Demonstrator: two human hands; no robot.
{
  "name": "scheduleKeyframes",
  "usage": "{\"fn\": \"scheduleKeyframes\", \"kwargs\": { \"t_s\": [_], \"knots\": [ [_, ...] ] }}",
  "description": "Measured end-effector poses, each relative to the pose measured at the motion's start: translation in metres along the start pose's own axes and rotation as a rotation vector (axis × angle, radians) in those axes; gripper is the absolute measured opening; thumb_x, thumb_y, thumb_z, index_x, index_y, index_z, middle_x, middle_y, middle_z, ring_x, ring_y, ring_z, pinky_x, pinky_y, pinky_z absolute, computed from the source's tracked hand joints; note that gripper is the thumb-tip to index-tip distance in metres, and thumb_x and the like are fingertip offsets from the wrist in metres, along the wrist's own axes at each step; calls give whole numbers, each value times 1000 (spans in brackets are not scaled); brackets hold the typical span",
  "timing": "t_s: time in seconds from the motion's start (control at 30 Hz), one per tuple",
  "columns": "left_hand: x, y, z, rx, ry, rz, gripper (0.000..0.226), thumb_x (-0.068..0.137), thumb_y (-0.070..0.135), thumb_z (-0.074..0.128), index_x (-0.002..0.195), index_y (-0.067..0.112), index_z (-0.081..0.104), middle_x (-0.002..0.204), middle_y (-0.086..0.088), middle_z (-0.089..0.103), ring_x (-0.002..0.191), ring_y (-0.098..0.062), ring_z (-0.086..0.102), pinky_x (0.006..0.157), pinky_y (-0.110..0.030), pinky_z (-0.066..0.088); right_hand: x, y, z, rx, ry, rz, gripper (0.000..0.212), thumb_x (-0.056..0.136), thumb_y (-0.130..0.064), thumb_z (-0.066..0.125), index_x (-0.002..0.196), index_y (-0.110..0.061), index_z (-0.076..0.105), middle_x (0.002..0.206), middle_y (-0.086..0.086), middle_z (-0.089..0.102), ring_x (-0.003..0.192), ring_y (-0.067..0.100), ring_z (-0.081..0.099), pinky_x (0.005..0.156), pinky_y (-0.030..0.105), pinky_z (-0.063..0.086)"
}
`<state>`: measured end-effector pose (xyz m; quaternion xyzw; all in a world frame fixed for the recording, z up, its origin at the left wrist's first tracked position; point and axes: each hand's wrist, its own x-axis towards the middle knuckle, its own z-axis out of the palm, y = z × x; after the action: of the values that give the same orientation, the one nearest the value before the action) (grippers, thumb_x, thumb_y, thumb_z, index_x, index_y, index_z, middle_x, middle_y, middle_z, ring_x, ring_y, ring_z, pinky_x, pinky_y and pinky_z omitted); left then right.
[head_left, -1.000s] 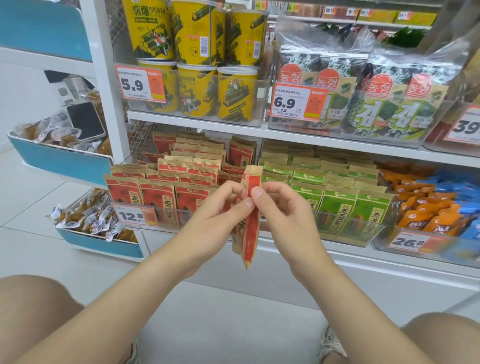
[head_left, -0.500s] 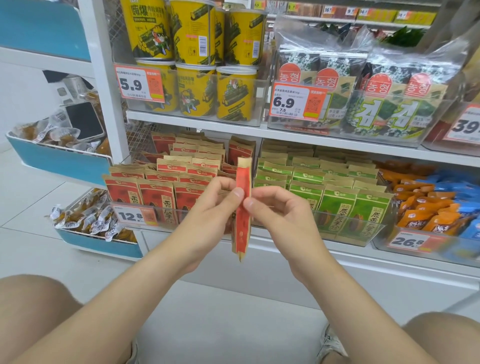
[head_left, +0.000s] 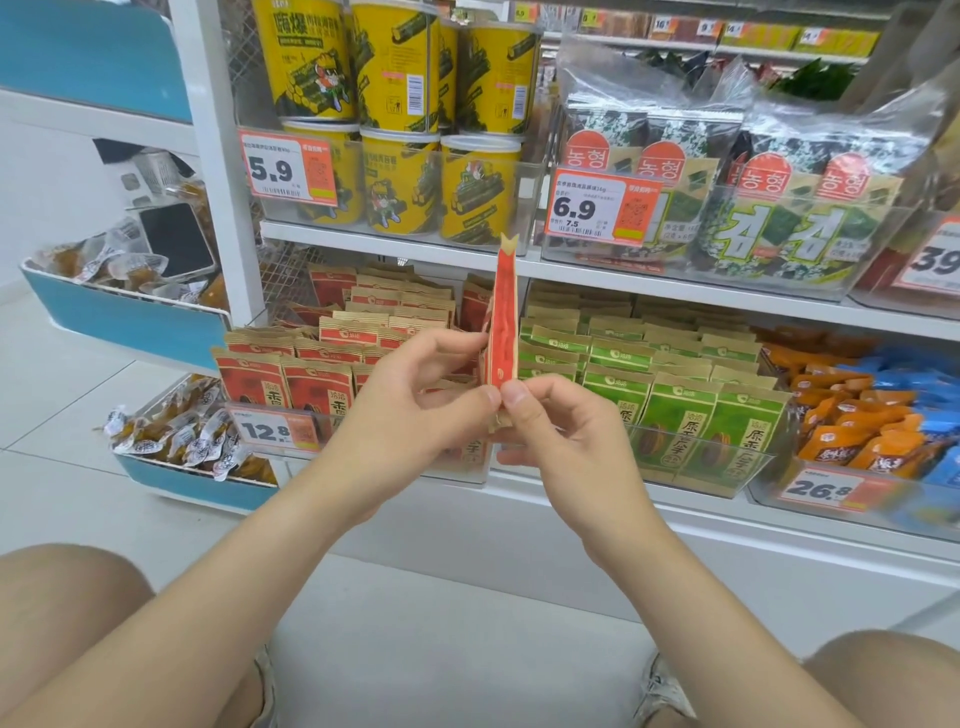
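Hands both grasp one thing: my left hand (head_left: 415, 415) pinches the red packet (head_left: 503, 322) along its lower side, and my right hand (head_left: 566, 447) nips its bottom end between thumb and fingers. I hold the packet upright and edge-on, I'd judge to smooth it flat so it slots in neatly. Just behind and left of the packet stand the shelved red packs (head_left: 291, 384); right of the packet, green packs (head_left: 675, 410); above the packet, yellow tubs (head_left: 395, 67) on the next shelf (head_left: 395, 244).
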<state>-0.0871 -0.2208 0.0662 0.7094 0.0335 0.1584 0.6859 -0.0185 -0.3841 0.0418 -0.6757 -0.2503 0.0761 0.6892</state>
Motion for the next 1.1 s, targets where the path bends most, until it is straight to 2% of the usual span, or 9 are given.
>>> {"fn": "scheduleKeyframes", "kwargs": {
  "t_s": [0.17, 0.3, 0.37, 0.5, 0.6, 0.73, 0.87, 1.0, 1.1],
  "knots": [
    [-1, -1, -5, -38, -73, 25, 45, 98, 0, 71, 139, 16, 64, 132, 4, 76, 114, -21, 77, 83, -33, 65, 0, 0, 0, -12, -11, -12, 22, 106, -26, 65, 96, -9, 76, 96, 9, 79, 92, 33, 77, 72, 39, 65],
    [0, -2, -8, -20, -135, 15, 52, 101, -6, 64, 146, 20, 61, 138, 5, 73, 117, -22, 76, 85, -30, 64, 1, 1, -1, -93, 3, -45, 19, 104, -29, 69, 93, -17, 78, 93, 2, 79, 89, 33, 74, 82, 55, 62],
    [-1, -1, -8, -18, -145, 0, 52, 99, -4, 68, 144, 20, 61, 138, 5, 73, 116, -22, 76, 87, -33, 64, 2, 5, -1, -161, 31, -52, 16, 100, -34, 74, 88, -27, 80, 100, -5, 78, 90, 20, 75, 81, 49, 63],
    [-3, -3, -2, -26, -77, -34, 27, 101, 12, 74, 126, 10, 64, 120, -7, 80, 109, -33, 78, 93, -57, 64, -2, 11, -1, -476, 66, -164, 13, 89, -43, 83, 79, -35, 79, 109, -30, 65, 125, 1, 56, 87, 23, 54],
    [-5, -7, 5, 75, -3, -13, 19, 102, 15, 72, 116, 8, 61, 102, -8, 83, 93, -28, 81, 89, -61, 64, -6, 13, 1, -661, 38, -228, 27, 82, -48, 88, 75, -31, 69, 104, -18, 61, 109, 1, 58, 88, 10, 41],
    [-2, -8, 1, 106, -3, 11, 29, 110, 15, 59, 136, 27, 59, 108, -4, 83, 101, -27, 80, 91, -57, 64, -1, 3, -3, -476, 106, -129, 55, 79, -35, 96, 107, -29, 49, 98, -14, 70, 89, 5, 71, 75, 22, 55],
    [0, -5, -7, 199, -132, 15, 35, 112, 9, 53, 140, 26, 67, 119, 5, 81, 113, -15, 77, 103, -38, 60, 10, -9, -16, -148, 93, 41, 69, 89, -11, 87, 141, -30, 45, 104, 0, 81, 94, 15, 79, 88, 37, 63],
    [0, -9, -12, 247, -305, -61, 34, 112, 10, 55, 138, 26, 69, 122, 7, 80, 116, -13, 75, 102, -37, 58, 18, -16, -37, -253, -119, 139, 34, 89, -16, 88, 120, -26, 75, 107, -5, 83, 103, 17, 78, 99, 51, 61],
    [5, -17, -21, 394, -259, -54, 19, 104, 17, 70, 121, 26, 74, 110, 7, 81, 104, -12, 78, 97, -44, 62, 20, -19, -40, -290, -175, 130, 24, 87, -23, 89, 109, -24, 80, 103, -6, 83, 100, 17, 79, 96, 51, 62]
  ]
}}
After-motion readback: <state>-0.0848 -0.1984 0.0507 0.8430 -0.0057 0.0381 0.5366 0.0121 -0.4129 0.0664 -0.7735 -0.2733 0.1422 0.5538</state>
